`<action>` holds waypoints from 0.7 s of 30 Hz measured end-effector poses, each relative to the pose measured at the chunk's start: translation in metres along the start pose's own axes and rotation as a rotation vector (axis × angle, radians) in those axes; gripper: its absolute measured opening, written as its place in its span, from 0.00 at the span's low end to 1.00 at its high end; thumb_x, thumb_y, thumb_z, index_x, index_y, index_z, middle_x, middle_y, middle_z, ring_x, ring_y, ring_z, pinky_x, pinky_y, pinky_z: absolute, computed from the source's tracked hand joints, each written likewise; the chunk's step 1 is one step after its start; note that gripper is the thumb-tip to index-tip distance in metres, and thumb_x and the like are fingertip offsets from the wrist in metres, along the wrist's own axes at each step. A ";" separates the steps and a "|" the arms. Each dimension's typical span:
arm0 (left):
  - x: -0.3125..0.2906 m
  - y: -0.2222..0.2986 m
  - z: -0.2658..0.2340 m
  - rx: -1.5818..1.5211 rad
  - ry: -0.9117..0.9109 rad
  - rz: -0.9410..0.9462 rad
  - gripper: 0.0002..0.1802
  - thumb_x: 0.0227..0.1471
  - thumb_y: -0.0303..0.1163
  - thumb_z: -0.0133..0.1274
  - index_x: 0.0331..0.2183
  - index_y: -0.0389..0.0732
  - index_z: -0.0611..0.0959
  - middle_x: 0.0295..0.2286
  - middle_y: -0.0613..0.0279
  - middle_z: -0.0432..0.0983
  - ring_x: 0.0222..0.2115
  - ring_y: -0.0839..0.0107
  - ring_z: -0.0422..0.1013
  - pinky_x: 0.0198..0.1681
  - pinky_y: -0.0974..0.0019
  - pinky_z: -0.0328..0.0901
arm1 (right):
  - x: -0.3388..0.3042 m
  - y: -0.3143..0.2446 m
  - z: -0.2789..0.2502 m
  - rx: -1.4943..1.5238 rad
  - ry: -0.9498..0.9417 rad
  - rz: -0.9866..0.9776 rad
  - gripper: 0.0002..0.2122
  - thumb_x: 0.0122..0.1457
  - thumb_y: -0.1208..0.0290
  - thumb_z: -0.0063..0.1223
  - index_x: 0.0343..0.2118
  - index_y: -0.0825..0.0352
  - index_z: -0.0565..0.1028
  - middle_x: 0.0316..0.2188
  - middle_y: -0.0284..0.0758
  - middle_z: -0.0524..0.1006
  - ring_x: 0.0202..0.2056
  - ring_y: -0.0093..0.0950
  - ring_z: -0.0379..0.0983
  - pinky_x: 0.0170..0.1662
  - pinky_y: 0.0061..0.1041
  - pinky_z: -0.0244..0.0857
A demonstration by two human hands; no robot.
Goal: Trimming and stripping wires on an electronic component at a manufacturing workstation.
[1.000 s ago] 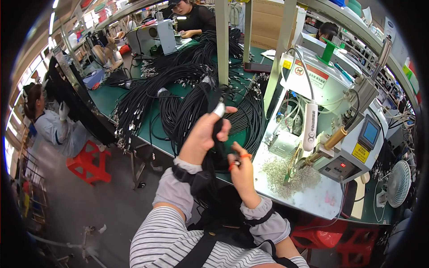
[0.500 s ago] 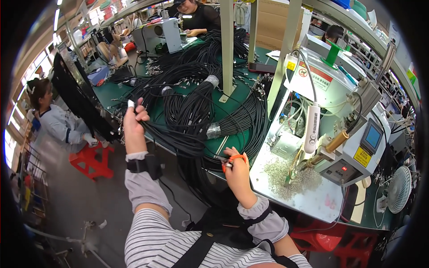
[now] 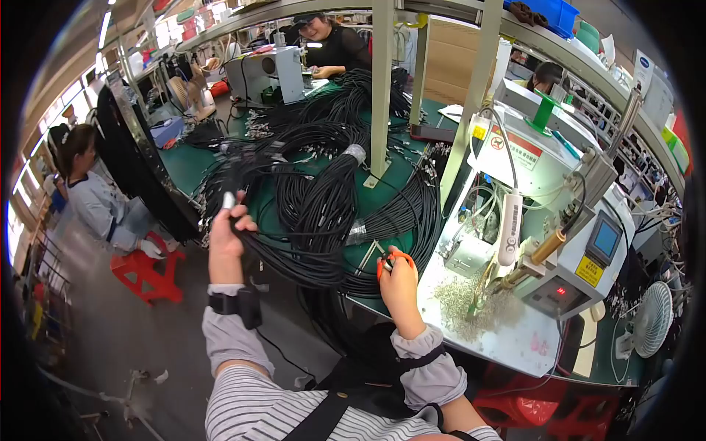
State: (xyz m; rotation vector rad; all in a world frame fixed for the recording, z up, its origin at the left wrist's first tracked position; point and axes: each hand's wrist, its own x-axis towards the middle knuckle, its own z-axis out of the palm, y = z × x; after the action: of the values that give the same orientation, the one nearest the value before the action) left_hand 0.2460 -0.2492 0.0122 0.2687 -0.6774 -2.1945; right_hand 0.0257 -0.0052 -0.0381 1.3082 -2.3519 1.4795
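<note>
Left hand (image 3: 231,241) is curling its fingers around a bunch of black cables (image 3: 300,266), thumb sticking up with a white cover on the tip. How hard it's squeezing, I can't tell, and the bit above it is blurring out. Right hand (image 3: 399,287) is clenching what look like orange-handled scissors (image 3: 412,259).

The bunch is drooping from the left fist in a slack loop, hanging around the near edge of the green table (image 3: 176,166). Judging by that sag, I'm guessing bendy but a bit springy: light singly, heavier together, jackets maybe slick. I'd be grabbing the whole bunch just behind the ends, supporting the belly, and going easy on those tips, likely the fragile part.

Further out, bound coils (image 3: 316,195) are lying on the table, and a machine (image 3: 551,295) is standing off right.
</note>
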 end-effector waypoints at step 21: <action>-0.037 -0.078 0.111 0.151 -0.201 0.053 0.21 0.42 0.18 0.45 0.42 0.36 0.67 0.33 0.58 0.70 0.23 0.72 0.67 0.25 0.68 0.65 | -0.020 -0.080 -0.034 0.931 -0.079 0.226 0.13 0.49 0.75 0.51 0.36 0.77 0.69 0.38 0.49 0.70 0.41 0.39 0.68 0.43 0.24 0.61</action>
State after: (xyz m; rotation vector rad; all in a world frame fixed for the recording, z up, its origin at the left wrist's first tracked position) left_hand 0.1755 -0.1370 0.0605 0.1060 -0.9534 -2.1402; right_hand 0.0809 0.0197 0.0273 1.2273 -1.9095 2.8300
